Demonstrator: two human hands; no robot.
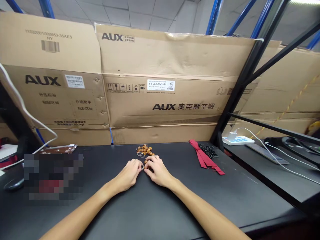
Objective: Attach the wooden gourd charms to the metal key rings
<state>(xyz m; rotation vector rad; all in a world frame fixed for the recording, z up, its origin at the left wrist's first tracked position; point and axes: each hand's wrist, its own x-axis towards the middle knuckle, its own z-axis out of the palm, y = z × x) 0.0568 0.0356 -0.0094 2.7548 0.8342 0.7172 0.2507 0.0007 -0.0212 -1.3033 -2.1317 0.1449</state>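
Note:
My left hand (pixel 130 173) and my right hand (pixel 157 170) meet fingertip to fingertip on the black table (pixel 150 206). Between them they pinch a small metal ring with wooden beads (pixel 144 165), mostly hidden by the fingers. Just beyond the hands lies a small heap of brown wooden beads and metal rings (pixel 144 150). To the right of the hands lies a bundle of red ribbons (pixel 205 158), with a pile of black rings (pixel 209 150) beside it.
Large AUX cardboard boxes (pixel 162 96) wall off the back of the table. A black frame post (pixel 240 86) rises at the right, with a white power strip (pixel 237 140) and cables behind it. A blurred patch (pixel 52 176) and a dark mouse-like object (pixel 13 182) sit left.

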